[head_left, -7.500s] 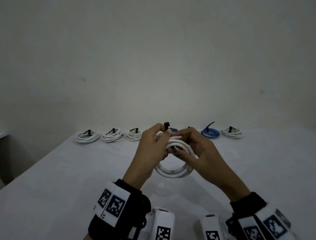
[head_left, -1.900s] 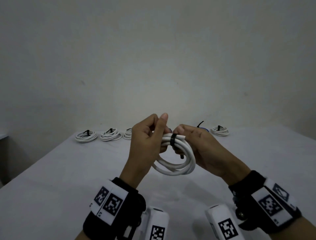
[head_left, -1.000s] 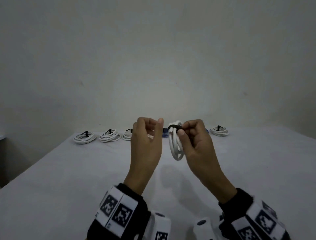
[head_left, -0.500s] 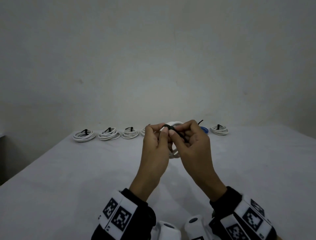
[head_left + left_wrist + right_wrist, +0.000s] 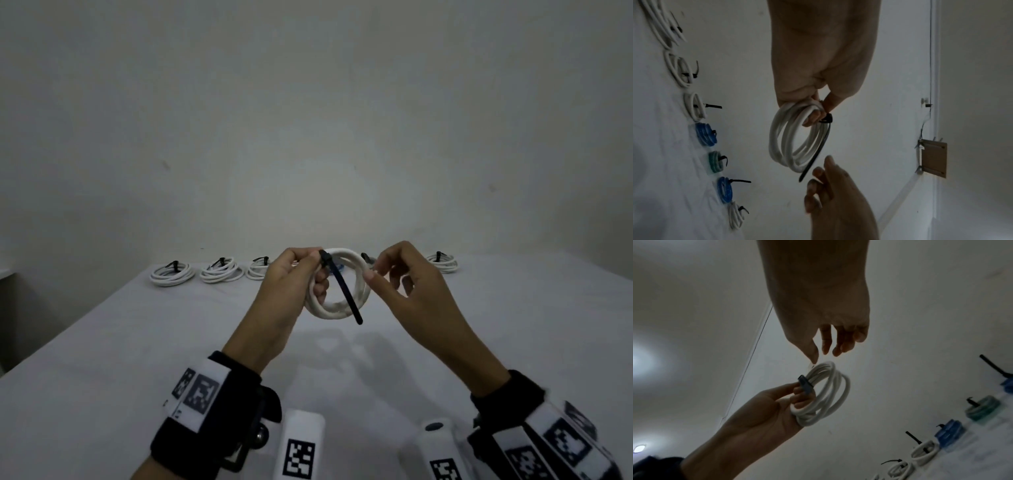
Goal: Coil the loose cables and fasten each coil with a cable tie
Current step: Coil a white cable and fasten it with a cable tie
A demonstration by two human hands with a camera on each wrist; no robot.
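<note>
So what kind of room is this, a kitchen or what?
Not a kitchen. Probably a plain workroom or test room: a bare white table against an empty wall, with a row of tied cable coils and marker tags on the person's wrists.

A white table [image 5: 102, 342] carries tied coils in a row beyond the fingertips; white coils [image 5: 219, 272] leftward, blue coils [image 5: 705, 134] and a green coil [image 5: 715, 161] behind them.

A plain pale wall [image 5: 308, 120] rises behind my white counter [image 5: 102, 359]; a ceiling light [image 5: 639, 448] glows dimly overhead.
</note>
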